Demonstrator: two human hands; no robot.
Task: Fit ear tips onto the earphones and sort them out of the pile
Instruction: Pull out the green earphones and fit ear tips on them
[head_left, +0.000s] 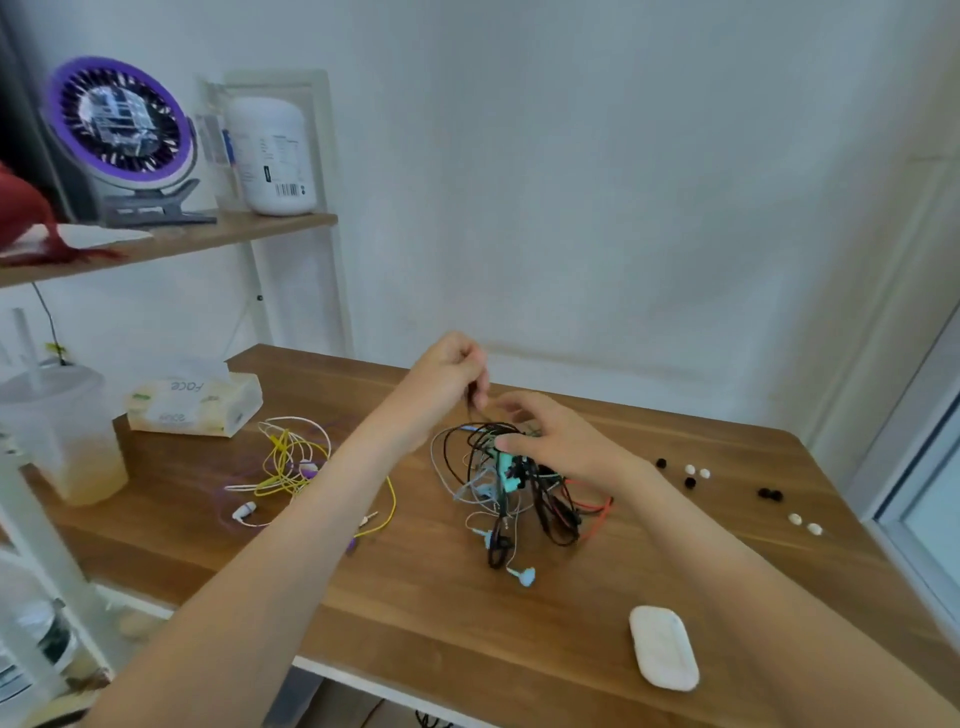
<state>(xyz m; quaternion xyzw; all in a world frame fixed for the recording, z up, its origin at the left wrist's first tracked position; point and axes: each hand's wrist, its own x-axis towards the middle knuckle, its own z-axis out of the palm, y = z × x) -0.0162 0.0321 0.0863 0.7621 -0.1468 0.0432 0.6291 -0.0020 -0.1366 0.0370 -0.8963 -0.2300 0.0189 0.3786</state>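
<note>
A tangled pile of earphones (524, 493) in black, teal, grey and red cable hangs just above the wooden table (467, 613) at its middle. My right hand (550, 441) grips the top of the tangle and lifts it. My left hand (447, 374) is raised behind it and pinches a black cable that runs down into the pile. Yellow, white and purple earphones (291, 467) lie spread out to the left. Loose black and white ear tips (696, 473) are scattered at the right, with more ear tips (805, 522) further right.
A white oval case (665, 649) lies near the front edge. A tissue box (192, 405) and a plastic cup (62, 436) stand at the left. A shelf (171, 239) above holds a purple fan (119, 130) and a white jar (272, 156).
</note>
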